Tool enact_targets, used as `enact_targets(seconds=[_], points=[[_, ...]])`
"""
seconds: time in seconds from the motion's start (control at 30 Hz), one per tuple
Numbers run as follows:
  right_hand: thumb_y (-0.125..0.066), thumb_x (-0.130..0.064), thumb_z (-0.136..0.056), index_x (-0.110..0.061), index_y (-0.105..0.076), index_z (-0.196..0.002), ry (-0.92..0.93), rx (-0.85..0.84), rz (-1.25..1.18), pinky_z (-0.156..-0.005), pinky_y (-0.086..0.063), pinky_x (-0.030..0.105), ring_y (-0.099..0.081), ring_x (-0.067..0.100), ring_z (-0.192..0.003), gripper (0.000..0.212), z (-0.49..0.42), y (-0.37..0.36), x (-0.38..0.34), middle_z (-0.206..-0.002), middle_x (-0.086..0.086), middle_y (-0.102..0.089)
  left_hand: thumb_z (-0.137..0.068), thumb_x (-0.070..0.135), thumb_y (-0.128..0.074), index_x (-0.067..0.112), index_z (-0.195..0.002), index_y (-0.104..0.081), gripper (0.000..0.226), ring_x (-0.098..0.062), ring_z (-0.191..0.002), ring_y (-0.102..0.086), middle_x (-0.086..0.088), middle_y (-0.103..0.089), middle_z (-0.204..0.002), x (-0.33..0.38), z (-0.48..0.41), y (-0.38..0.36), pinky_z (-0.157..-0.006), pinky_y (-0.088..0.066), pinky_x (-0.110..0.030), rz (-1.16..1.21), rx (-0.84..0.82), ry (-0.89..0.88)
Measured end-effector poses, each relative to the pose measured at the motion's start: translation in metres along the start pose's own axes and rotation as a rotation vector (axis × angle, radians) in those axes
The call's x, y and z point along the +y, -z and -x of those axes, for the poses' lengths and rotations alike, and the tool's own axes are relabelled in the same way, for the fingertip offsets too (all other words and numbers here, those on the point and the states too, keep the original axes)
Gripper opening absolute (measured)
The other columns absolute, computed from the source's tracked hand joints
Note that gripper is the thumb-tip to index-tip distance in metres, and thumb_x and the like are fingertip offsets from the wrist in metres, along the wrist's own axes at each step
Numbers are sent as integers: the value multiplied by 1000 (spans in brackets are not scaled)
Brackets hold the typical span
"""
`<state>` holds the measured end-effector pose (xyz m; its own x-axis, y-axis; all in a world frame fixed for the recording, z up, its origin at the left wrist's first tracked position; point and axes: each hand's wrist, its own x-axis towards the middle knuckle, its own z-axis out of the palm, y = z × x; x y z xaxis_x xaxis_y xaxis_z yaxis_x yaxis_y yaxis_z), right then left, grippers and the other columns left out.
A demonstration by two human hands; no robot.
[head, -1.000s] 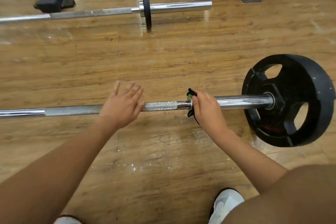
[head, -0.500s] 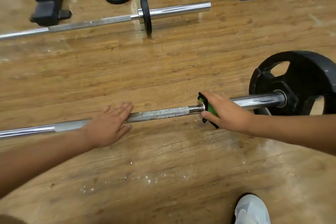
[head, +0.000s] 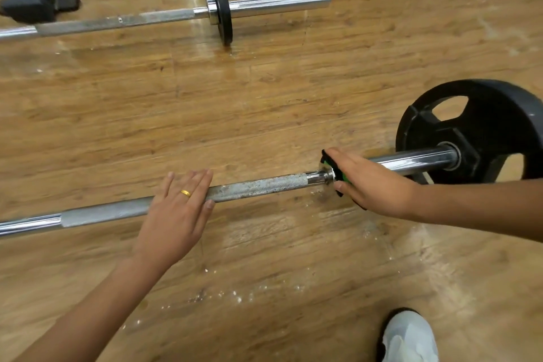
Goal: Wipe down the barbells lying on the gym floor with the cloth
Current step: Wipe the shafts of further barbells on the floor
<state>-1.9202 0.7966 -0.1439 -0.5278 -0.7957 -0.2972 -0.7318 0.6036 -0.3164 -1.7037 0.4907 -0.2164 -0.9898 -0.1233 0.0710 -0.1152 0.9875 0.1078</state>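
The near barbell [head: 264, 186] lies across the wooden floor, its big plate [head: 482, 132] at the right. The right hand [head: 370, 182] grips the green cloth [head: 341, 176] around the bar at the collar, thumb under, fingers over. The left hand [head: 176, 214] rests flat on the rough grip, fingers straight. Wiping well likely means squeezing firmly and twisting into the speckled grooves while the flat hand stops the bar rolling.

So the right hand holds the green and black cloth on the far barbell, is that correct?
Not quite: the head view shows the right hand holding the green and black cloth on the near steel barbell, the one with the large black weight plate.
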Motion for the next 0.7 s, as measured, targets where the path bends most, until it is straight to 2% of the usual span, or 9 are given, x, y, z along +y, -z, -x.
enact_targets(seconds=[0.13, 0.3, 0.43, 0.5, 0.57, 0.63, 0.7], points=[[-55, -22, -102, -12, -22, -156, -33, 54, -44, -99, -27, 18, -41, 22, -134, 64, 1, -4, -6, -155, 4, -33, -104, 36, -30, 5, -148, -45, 56, -28, -139, -46, -10, -53, -146, -3, 2, -1, -119, -22, -52, 7, -7, -27], [-53, -19, -102, -12, -21, -156, -20, 51, -69, -109, -25, 20, -34, 20, -139, 63, 2, -6, -5, -157, 4, -29, -105, 31, -29, 4, -150, -41, 55, -29, -141, -42, -11, -49, -150, -11, 5, 2, -120, -23, -51, 2, -30, -86], [-51, -13, -102, -13, -26, -153, -39, 123, -116, -107, -26, 19, -36, 12, -128, 57, 2, -8, -13, -149, 1, -36, -105, 29, -30, 2, -150, -41, 54, -29, -143, -40, -13, -46, -152, -8, 6, -2, -120, -22, -57, 14, 13, -74], [-50, -6, -100, -10, -27, -152, -17, 193, -95, -117, -8, 17, -30, 15, -136, 58, -1, -18, -19, -151, 5, -35, -103, 27, -32, 1, -149, -42, 53, -30, -142, -41, -14, -48, -150, -6, 7, -7, -121, -14, -55, 32, 62, -66], [-48, -1, -98, -7, -25, -154, -46, 257, -85, -120, 6, 24, -18, 21, -148, 61, -3, -28, -27, -157, 10, -29, -102, 25, -35, 0, -147, -45, 52, -31, -140, -43, -16, -52, -146, -5, 6, -9, -122, -5, -50, 55, 101, -58], [-46, 3, -97, -5, -24, -155, -45, 318, -80, -123, 3, 36, -12, 25, -152, 62, -6, -35, -37, -160, 13, -27, -100, 24, -36, -1, -145, -47, 52, -31, -139, -44, -17, -54, -145, -5, 6, -9, -122, -2, -48, 68, 112, -52], [-46, 6, -96, -3, -27, -153, -23, 400, -91, -125, -4, 45, -13, 29, -152, 60, -12, -38, -52, -158, 16, -29, -100, 23, -36, -1, -145, -47, 53, -32, -139, -44, -17, -53, -145, -4, 5, -10, -122, 1, -47, 76, 105, -52]])
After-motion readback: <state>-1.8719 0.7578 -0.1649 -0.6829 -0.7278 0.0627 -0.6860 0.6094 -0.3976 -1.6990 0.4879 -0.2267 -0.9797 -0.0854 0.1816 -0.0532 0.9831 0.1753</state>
